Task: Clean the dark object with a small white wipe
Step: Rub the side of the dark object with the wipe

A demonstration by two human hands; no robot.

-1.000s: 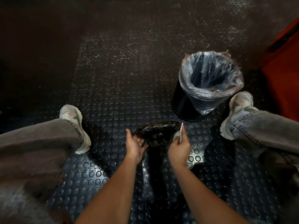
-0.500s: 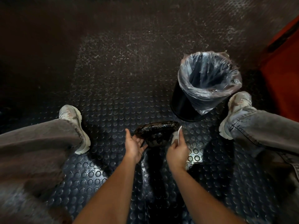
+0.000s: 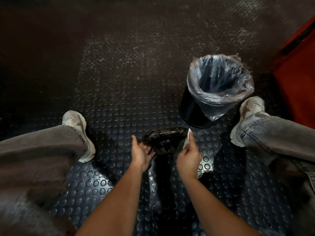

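floor of dark studded rubber fills the view, with a red surface at the far right edge. grey trouser legs spread to either side, each ending in a pale sneaker. black bin lined with a clear plastic bag stands near the right foot. dark object, glossy and rounded, sits between the two hands just short of the bin. left hand lies open, palm up, fingers cupped under the object's left edge. right hand pinches a small white wipe against the object's right side.
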